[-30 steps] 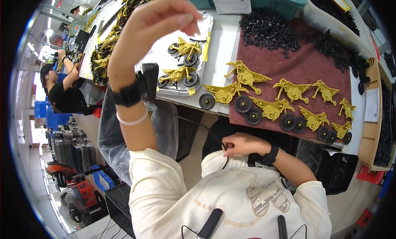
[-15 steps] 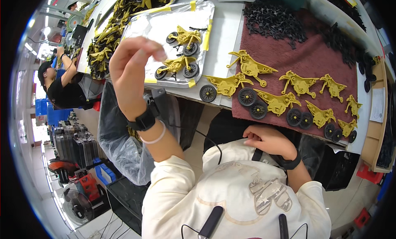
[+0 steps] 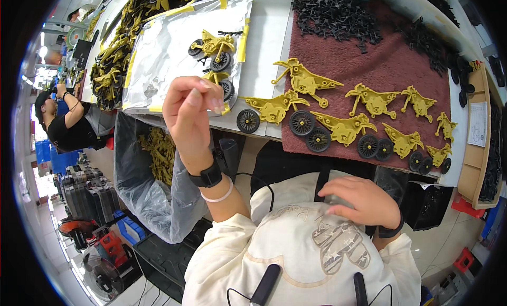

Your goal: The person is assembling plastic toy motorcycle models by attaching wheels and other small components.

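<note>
My left hand [image 3: 191, 113] is raised at the front edge of the white board [image 3: 150, 63], fingers curled in, with nothing visible in them. It partly covers the lower toy motorcycle [image 3: 219, 76], a yellow one with black wheels. Just beyond lies another toy motorcycle [image 3: 215, 43]. My right hand [image 3: 367, 201] is low over my lap, its fingers stretched out and holding nothing. On the brown-red cloth [image 3: 338, 68] beyond it are several yellow motorcycle bodies [image 3: 372, 101], with black spoked wheels [image 3: 302, 123] along the near edge.
A heap of small black parts [image 3: 338, 18] lies at the cloth's far side. Yellow motorcycles are piled [image 3: 113, 57] at the far left. Below the table edge hangs a clear plastic bag [image 3: 153, 200] with yellow parts. A co-worker [image 3: 66, 116] sits at the left.
My left hand has drawn back toward me and right, away from the upper motorcycle, now overlapping the lower one. My right hand has shifted slightly nearer me, its fingers more extended. The view has turned slightly.
</note>
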{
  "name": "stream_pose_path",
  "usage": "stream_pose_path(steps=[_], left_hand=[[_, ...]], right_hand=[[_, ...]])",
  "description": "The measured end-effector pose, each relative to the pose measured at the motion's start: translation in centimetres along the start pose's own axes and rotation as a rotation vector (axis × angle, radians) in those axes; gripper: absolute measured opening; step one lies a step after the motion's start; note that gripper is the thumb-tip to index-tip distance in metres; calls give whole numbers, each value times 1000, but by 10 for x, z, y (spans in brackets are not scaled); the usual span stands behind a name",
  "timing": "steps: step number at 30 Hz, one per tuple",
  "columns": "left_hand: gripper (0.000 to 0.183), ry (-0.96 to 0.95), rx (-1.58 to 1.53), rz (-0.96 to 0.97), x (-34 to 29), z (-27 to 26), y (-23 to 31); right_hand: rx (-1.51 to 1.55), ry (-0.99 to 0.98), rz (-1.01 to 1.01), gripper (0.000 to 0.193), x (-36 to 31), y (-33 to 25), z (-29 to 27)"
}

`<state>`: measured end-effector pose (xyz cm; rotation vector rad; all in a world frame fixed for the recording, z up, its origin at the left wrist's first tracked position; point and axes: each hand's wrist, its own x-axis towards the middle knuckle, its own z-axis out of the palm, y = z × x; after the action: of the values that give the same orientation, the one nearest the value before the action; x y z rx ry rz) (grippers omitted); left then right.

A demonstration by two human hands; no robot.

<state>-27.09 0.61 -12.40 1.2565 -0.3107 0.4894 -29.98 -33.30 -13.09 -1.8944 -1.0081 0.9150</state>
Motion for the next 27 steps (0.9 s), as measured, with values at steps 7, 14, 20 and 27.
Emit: stream_pose_path(steps=[7,14,20,27], left_hand=[[12,-22,257,-226,-16,23,22],[10,-117,277,-182,-40,30,34],[12,-119,192,-159,-44,40,21],[19,-291,395,-222,-23,52,17]], right_hand=[[-89,-53,-37,39,-29,-23,-45],[-199,336,144,47,-85,-41,-98],[-337,420,299,41,-98,-55,-127],[-363,563,467,35,-109,-38,-185]])
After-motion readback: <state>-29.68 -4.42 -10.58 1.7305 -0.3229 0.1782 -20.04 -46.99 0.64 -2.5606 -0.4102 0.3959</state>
